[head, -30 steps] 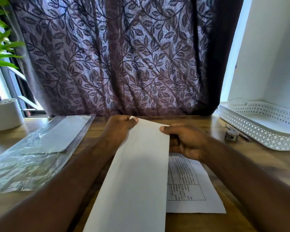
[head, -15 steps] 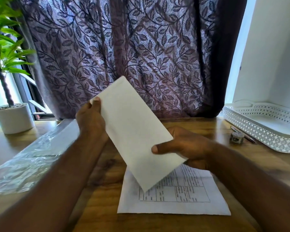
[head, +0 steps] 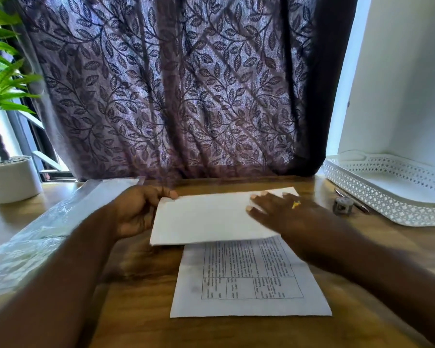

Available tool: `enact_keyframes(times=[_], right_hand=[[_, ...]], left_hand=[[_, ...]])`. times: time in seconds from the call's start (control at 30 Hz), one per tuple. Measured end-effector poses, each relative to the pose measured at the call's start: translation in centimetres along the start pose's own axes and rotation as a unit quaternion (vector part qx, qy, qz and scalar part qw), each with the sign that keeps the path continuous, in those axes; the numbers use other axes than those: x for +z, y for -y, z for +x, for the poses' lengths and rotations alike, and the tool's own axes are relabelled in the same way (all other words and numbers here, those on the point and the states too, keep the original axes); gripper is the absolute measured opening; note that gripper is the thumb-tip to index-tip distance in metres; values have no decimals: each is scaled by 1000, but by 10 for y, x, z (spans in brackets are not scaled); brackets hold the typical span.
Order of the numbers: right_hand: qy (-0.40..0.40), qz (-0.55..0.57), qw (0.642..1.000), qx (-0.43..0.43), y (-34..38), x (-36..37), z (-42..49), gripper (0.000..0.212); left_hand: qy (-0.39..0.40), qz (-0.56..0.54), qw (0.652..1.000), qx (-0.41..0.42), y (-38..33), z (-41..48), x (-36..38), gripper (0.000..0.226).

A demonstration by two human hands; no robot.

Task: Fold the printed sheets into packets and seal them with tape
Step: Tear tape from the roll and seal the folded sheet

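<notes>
A folded white sheet [head: 206, 217] lies crosswise near the middle of the wooden table [head: 136, 310], blank side up. My left hand [head: 138, 209] grips its left end, thumb on top. My right hand [head: 284, 212], with a yellow ring, rests flat on the sheet's right half, fingers spread. Below it a printed sheet [head: 249, 280] with a table of text lies flat on the wood, its top edge tucked under the folded sheet. A small roll of tape [head: 342, 205] stands to the right, apart from both hands.
A white perforated tray [head: 387, 197] sits at the right with a pen [head: 354, 200] beside it. A clear plastic sleeve [head: 35, 234] lies at the left. A potted plant [head: 10, 179] stands at the back left, and a patterned curtain [head: 173, 96] hangs behind.
The folded sheet was held up and tilted in the air; it has been turned crosswise and laid down on the table. My right hand moved from gripping its edge to pressing flat on top.
</notes>
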State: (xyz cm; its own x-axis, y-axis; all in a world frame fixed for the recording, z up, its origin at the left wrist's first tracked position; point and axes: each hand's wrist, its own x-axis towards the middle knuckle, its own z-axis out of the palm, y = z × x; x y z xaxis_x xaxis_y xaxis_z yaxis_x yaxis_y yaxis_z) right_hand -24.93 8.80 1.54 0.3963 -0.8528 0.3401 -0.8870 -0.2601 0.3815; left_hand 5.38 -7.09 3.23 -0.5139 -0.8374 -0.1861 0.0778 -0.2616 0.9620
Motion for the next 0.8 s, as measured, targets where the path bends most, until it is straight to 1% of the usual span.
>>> enact_keyframes(times=[0.03,0.1,0.13,0.17,0.2,0.23,0.27,0.3,0.37,0.4,0.47,0.53,0.57,0.6,0.67,0.7,0.73,0.77,0.8], right_hand=[[33,-10,999,-18,4,0,-6,90],[72,17,996,-55,11,0,-14,80],[85,24,994,-57,13,-2,-15,71],[118,28,991,-50,15,-7,-17,65],[123,13,991,-53,15,-8,-18,65],[180,34,982,-44,14,-13,-18,67],[198,53,977,-52,13,-12,-18,70],[238,85,966,-57,10,-9,-20,75],[259,148,953,-47,7,-5,-20,93],[258,173,950,-41,6,-4,-19,97],[242,221,944,-31,6,-5,-17,91],[242,278,930,-4,6,-6,-18,70],[226,309,924,18,3,-5,-18,59],[194,337,920,46,-1,-4,-17,52],[76,350,926,121,-19,4,-17,40],[4,334,927,169,-33,12,-19,32],[-59,302,924,227,-49,20,-21,26],[-100,260,915,292,-65,26,-23,22],[-117,218,902,354,-80,31,-25,21]], left_hand=[[14,9,1000,-6,1,-2,-1,33],[43,70,997,8,4,0,-4,26],[51,124,991,16,7,3,-6,33],[58,197,979,20,10,8,-7,41],[56,283,957,26,12,12,-7,41],[55,355,933,37,12,14,-5,39],[58,400,913,47,13,16,-4,37],[61,421,903,57,12,18,-5,38],[71,458,884,68,8,17,-5,38],[77,491,865,66,5,15,-4,38],[92,560,822,51,3,14,-1,39],[103,612,783,36,3,14,4,42],[102,624,774,47,2,12,6,40],[88,632,766,78,0,11,9,37],[26,634,750,187,-2,14,12,35],[-2,625,747,226,-2,15,18,39],[-21,611,754,240,-2,14,29,37],[-26,594,766,246,1,13,43,30],[-8,578,776,253,5,14,58,22]])
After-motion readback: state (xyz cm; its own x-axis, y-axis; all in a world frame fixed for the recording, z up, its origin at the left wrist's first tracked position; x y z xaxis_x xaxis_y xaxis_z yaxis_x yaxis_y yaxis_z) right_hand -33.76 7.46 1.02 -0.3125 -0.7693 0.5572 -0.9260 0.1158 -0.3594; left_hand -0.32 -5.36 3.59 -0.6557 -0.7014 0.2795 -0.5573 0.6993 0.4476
